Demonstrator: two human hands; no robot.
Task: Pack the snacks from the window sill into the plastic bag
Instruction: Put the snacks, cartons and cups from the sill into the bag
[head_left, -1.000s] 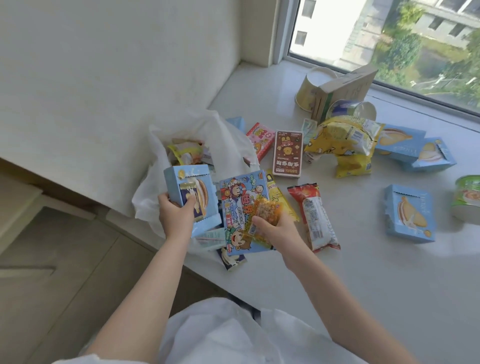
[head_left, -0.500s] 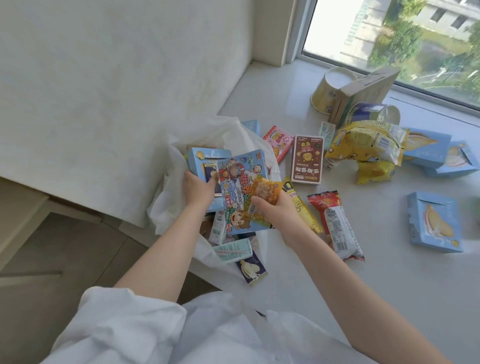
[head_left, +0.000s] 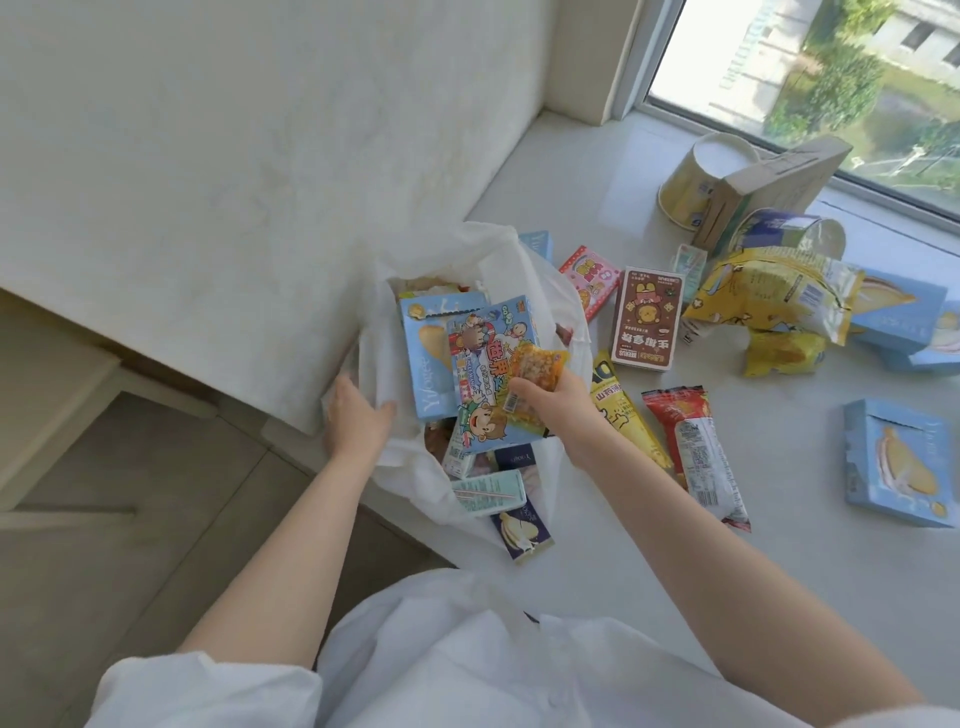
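right hand (head_left: 550, 402) pinches a cartoon box (head_left: 485, 382) and an orange packet (head_left: 535, 376) together, held over the plastic bag (head_left: 395, 364) mouth. left hand (head_left: 356, 415) holds the bag's near-left rim; whether the fingers curl round the film i cannot tell.

head view: a second ago the left hand carried the pale blue box (head_left: 428, 353); that box now sits inside the bag, just left of the grip, so one more snack is packed. still out on the window sill (head_left: 779, 545): yellow stick pack (head_left: 623, 410) just right of the grip, red-white wrapper (head_left: 693, 447) beyond, brown box (head_left: 647, 317) above right.
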